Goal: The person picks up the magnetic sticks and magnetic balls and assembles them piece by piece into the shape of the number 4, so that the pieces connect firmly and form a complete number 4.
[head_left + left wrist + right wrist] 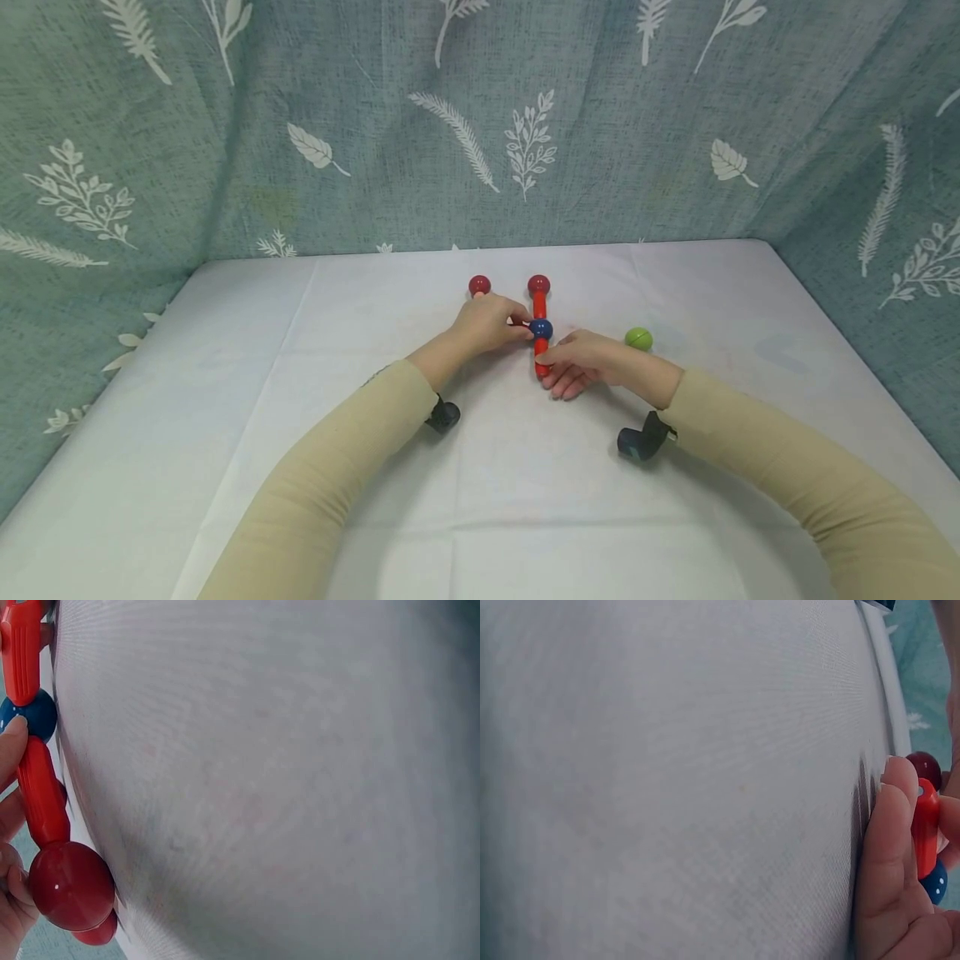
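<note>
A blue ball (541, 329) joins two red rods in a line on the white cloth. The far rod (539, 305) ends in a dark red ball (538, 285). My left hand (487, 322) pinches the blue ball from the left, its thumb on the ball in the left wrist view. My right hand (581, 363) holds the near red rod (926, 829) between thumb and fingers, its other fingers low by the cloth. A second red ball (480, 285) sits just beyond the left hand, which hides most of what adjoins it.
A green ball (639, 338) lies right of the joined pieces, just beyond the right wrist. The white cloth (525, 483) covers the table. A green leaf-patterned curtain (390, 142) hangs along its back and sides. Dark wrist cameras hang below both sleeves.
</note>
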Tool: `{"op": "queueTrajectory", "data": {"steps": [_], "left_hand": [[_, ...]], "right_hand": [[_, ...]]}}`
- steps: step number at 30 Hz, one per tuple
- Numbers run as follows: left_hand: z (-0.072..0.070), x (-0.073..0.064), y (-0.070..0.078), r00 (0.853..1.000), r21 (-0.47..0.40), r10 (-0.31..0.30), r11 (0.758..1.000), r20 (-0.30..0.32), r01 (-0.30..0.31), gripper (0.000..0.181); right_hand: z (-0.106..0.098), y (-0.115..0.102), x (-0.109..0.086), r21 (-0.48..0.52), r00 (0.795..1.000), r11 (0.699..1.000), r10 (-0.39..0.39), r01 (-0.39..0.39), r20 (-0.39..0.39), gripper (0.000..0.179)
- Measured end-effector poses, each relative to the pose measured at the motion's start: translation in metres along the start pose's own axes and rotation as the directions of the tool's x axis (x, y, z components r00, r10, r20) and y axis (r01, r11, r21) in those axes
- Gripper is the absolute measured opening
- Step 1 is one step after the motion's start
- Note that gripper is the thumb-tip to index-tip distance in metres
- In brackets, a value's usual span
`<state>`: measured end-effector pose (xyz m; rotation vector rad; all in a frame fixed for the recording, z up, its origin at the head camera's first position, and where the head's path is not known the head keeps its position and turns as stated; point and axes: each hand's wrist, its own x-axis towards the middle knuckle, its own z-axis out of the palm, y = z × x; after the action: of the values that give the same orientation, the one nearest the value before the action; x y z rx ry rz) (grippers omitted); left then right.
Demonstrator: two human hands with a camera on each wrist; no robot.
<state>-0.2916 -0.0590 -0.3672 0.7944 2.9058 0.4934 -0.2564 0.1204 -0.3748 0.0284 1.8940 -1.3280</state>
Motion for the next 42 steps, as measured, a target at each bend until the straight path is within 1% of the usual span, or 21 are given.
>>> {"op": "queueTrajectory", "data": {"steps": [6,10,12,14,16,18,20,21,22,23,24,26,27,29,30,31,33,39,42], "left_hand": [[0.000,0.000,0.000,1.000,0.001,-0.006,1.000,0.005,0.006,0.025],[0.000,0.001,0.000,1.000,-0.002,-0.017,1.000,0.010,0.017,0.025],[0.001,0.001,0.000,1.000,-0.007,-0.023,1.000,0.015,0.023,0.025],[0.000,0.001,0.001,0.999,-0.008,-0.027,1.000,0.019,0.027,0.024],[0.000,0.001,0.001,0.999,-0.006,-0.031,1.000,0.021,0.031,0.024],[-0.001,0.001,0.002,0.999,-0.005,-0.035,0.999,0.021,0.035,0.024],[-0.001,0.001,0.001,0.999,0.002,-0.037,0.999,0.020,0.037,0.024],[-0.001,0.001,0.001,0.999,0.006,-0.037,0.999,0.018,0.037,0.024],[-0.001,0.001,0.001,0.999,0.009,-0.038,0.999,0.017,0.038,0.024],[-0.001,0.001,0.001,0.999,0.008,-0.039,0.999,0.018,0.039,0.024],[0.000,0.002,0.001,0.999,0.008,-0.039,0.999,0.018,0.039,0.025],[0.001,0.002,0.001,0.999,0.006,-0.042,0.999,0.020,0.042,0.025],[0.001,0.002,0.001,0.999,0.005,-0.043,0.999,0.022,0.043,0.025],[0.001,0.002,0.001,0.999,0.003,-0.045,0.999,0.025,0.045,0.025],[0.001,0.002,0.001,0.999,-0.002,-0.047,0.999,0.025,0.047,0.025],[0.001,0.002,0.000,0.999,-0.005,-0.047,0.999,0.025,0.047,0.025],[0.001,0.001,0.000,0.998,-0.012,-0.048,0.999,0.026,0.049,0.025],[0.001,0.001,0.000,0.998,-0.018,-0.052,0.998,0.027,0.053,0.025],[0.001,0.001,0.000,0.999,-0.008,-0.044,0.999,0.026,0.045,0.024]], "right_hand": [[-0.001,0.000,-0.001,-0.001,1.000,1.000,-0.002,0.002,0.009,0.030],[-0.005,-0.001,-0.007,0.001,1.000,1.000,-0.007,0.007,0.014,0.029],[-0.012,-0.004,-0.015,-0.026,1.000,0.999,-0.024,0.024,-0.009,0.031],[-0.022,-0.009,-0.024,-0.100,0.996,0.993,-0.062,0.056,-0.063,0.034],[-0.034,-0.014,-0.034,-0.205,0.982,0.975,-0.122,0.090,-0.147,0.036],[-0.048,-0.017,-0.041,-0.316,0.952,0.943,-0.190,0.109,-0.239,0.035],[-0.061,-0.016,-0.047,-0.414,0.918,0.902,-0.261,0.121,-0.300,0.034],[-0.067,-0.015,-0.049,-0.453,0.903,0.883,-0.290,0.124,-0.318,0.033],[-0.073,-0.013,-0.051,-0.490,0.893,0.863,-0.310,0.121,-0.326,0.034],[-0.077,-0.010,-0.052,-0.529,0.887,0.841,-0.324,0.111,-0.330,0.035],[-0.081,-0.008,-0.052,-0.567,0.885,0.817,-0.333,0.099,-0.325,0.036],[-0.086,-0.002,-0.053,-0.634,0.894,0.770,-0.328,0.066,-0.304,0.038],[-0.087,0.000,-0.053,-0.658,0.902,0.751,-0.316,0.049,-0.295,0.039],[-0.088,0.003,-0.052,-0.686,0.918,0.727,-0.286,0.021,-0.276,0.041],[-0.089,0.005,-0.052,-0.692,0.924,0.722,-0.272,0.012,-0.268,0.041],[-0.089,0.006,-0.051,-0.695,0.929,0.719,-0.263,0.007,-0.262,0.041],[-0.088,0.008,-0.051,-0.689,0.933,0.725,-0.248,0.000,-0.260,0.039],[-0.088,0.011,-0.050,-0.645,0.946,0.764,-0.201,-0.011,-0.255,0.037],[-0.088,0.012,-0.051,-0.644,0.949,0.765,-0.196,-0.008,-0.245,0.038]]}}
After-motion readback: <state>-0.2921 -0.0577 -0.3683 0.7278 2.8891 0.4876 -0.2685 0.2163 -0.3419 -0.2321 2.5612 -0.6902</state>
